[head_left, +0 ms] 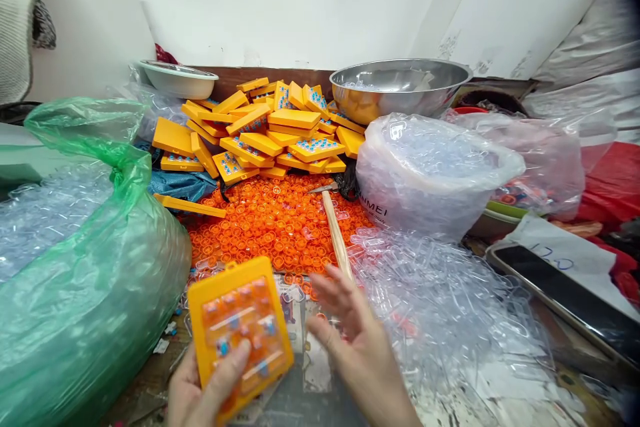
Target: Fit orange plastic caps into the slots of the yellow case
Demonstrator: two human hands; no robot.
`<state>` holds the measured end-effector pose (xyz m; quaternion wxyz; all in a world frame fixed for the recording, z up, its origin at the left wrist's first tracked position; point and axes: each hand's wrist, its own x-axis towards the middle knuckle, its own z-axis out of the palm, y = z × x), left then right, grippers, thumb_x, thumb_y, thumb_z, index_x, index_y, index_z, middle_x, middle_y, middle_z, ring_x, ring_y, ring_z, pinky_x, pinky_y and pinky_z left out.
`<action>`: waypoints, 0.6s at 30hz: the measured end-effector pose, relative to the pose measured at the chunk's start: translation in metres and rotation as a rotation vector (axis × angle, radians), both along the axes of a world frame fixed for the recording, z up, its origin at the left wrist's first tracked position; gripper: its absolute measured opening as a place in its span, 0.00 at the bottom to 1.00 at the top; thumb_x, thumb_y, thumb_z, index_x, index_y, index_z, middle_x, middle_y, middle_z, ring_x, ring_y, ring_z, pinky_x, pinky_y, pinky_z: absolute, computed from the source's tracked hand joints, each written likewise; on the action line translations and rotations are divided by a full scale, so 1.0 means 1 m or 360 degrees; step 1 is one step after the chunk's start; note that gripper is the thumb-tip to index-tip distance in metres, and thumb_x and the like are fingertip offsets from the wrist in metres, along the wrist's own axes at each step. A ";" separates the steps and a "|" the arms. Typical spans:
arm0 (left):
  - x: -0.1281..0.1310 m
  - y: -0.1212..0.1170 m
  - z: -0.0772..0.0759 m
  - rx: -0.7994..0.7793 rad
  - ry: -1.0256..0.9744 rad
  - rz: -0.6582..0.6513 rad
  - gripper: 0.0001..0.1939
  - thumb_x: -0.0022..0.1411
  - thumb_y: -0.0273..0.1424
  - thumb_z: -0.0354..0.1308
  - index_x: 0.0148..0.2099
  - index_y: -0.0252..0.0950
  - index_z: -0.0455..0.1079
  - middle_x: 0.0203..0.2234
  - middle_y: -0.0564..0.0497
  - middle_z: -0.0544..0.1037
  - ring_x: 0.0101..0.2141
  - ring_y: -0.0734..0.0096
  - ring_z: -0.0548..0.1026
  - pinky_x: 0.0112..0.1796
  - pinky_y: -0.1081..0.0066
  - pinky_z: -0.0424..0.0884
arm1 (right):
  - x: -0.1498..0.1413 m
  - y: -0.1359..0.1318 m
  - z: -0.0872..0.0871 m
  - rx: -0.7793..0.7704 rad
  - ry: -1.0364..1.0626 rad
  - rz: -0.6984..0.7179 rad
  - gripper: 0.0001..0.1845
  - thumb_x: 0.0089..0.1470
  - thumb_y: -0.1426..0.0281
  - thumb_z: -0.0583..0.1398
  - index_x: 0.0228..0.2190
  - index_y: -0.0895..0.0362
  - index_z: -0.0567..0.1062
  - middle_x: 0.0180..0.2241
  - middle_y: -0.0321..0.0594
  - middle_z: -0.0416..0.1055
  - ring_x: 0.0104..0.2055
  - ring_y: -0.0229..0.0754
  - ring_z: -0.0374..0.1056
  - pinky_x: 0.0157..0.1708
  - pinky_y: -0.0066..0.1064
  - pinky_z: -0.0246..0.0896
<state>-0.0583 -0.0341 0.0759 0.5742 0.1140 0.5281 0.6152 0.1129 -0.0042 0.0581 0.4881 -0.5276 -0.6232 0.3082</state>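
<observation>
Plastic in a big green bag (pixel 75 267) bulged at your far left. Your left hand (pixel 205 387) gripped a flat yellow plastic tray (pixel 239 327) holding small orange pieces. Your right hand (pixel 357 347) hovered open beside it, near a wooden stick (pixel 336 233). Filling looked underway; pressing remaining pieces into place would probably need careful fingertips. Clear plastic shells (pixel 450 293) lay right.

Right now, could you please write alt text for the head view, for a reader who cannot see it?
A left hand holds a yellow tray of small orange parts, while the right hand hovers open beside it. Behind lie loose orange caps, a wooden stick, a pile of yellow trays, a steel bowl and bags of clear plastic pieces.
</observation>
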 end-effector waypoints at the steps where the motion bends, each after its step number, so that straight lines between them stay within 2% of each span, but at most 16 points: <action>1: -0.008 0.005 0.002 0.0016 0.0013 0.0078 0.35 0.34 0.33 0.76 0.48 0.33 0.71 0.30 0.47 0.84 0.31 0.53 0.81 0.29 0.68 0.80 | 0.007 0.004 0.001 0.0211 -0.0279 -0.0109 0.22 0.58 0.65 0.58 0.54 0.50 0.60 0.48 0.44 0.73 0.48 0.42 0.72 0.45 0.37 0.69; 2: -0.014 0.008 0.002 0.0030 0.0042 0.0145 0.36 0.34 0.32 0.76 0.49 0.33 0.71 0.31 0.47 0.84 0.32 0.54 0.81 0.29 0.69 0.80 | 0.012 0.007 0.002 0.0358 -0.0476 -0.0170 0.18 0.58 0.68 0.58 0.50 0.50 0.65 0.47 0.43 0.74 0.47 0.42 0.71 0.45 0.38 0.68; 4: -0.024 0.013 0.002 0.0048 0.0086 0.0193 0.38 0.34 0.31 0.76 0.50 0.33 0.70 0.33 0.47 0.83 0.33 0.54 0.81 0.30 0.70 0.80 | 0.017 0.010 0.000 0.0480 -0.0679 -0.0088 0.12 0.55 0.75 0.58 0.42 0.52 0.72 0.40 0.39 0.76 0.43 0.44 0.71 0.44 0.41 0.66; 6: -0.027 0.014 0.000 0.0023 0.0072 0.0152 0.40 0.34 0.31 0.76 0.52 0.33 0.68 0.34 0.46 0.83 0.34 0.52 0.81 0.30 0.68 0.80 | 0.013 0.012 -0.006 0.0545 -0.0895 0.0064 0.12 0.54 0.79 0.57 0.36 0.54 0.75 0.36 0.39 0.77 0.40 0.47 0.70 0.40 0.41 0.65; 9: -0.023 0.012 0.000 -0.0018 0.0032 0.0047 0.42 0.35 0.31 0.76 0.55 0.32 0.66 0.34 0.45 0.83 0.35 0.51 0.81 0.31 0.67 0.80 | -0.004 0.019 -0.014 0.0519 -0.1141 0.0167 0.13 0.53 0.83 0.55 0.33 0.58 0.77 0.36 0.44 0.77 0.41 0.51 0.68 0.39 0.44 0.62; 12: -0.022 0.009 0.002 -0.0028 0.0054 -0.0029 0.40 0.40 0.32 0.74 0.55 0.31 0.64 0.36 0.45 0.83 0.36 0.54 0.81 0.33 0.70 0.79 | -0.023 0.035 -0.014 0.0426 -0.1319 0.0284 0.12 0.53 0.82 0.56 0.33 0.58 0.76 0.35 0.42 0.77 0.42 0.49 0.67 0.41 0.44 0.61; 16: -0.031 0.001 0.004 -0.0122 0.0075 -0.0075 0.39 0.38 0.34 0.75 0.53 0.33 0.66 0.35 0.45 0.83 0.37 0.49 0.80 0.31 0.66 0.79 | -0.039 0.053 -0.011 0.0367 -0.1494 0.0470 0.04 0.57 0.74 0.58 0.33 0.57 0.74 0.34 0.35 0.73 0.40 0.41 0.68 0.41 0.40 0.63; 18: -0.035 -0.006 0.004 -0.0213 0.0008 -0.0190 0.34 0.37 0.36 0.75 0.49 0.33 0.70 0.32 0.45 0.83 0.35 0.47 0.81 0.30 0.63 0.79 | -0.041 0.058 -0.010 0.0335 -0.1557 0.0517 0.03 0.57 0.72 0.59 0.32 0.58 0.74 0.34 0.35 0.72 0.40 0.40 0.69 0.42 0.40 0.64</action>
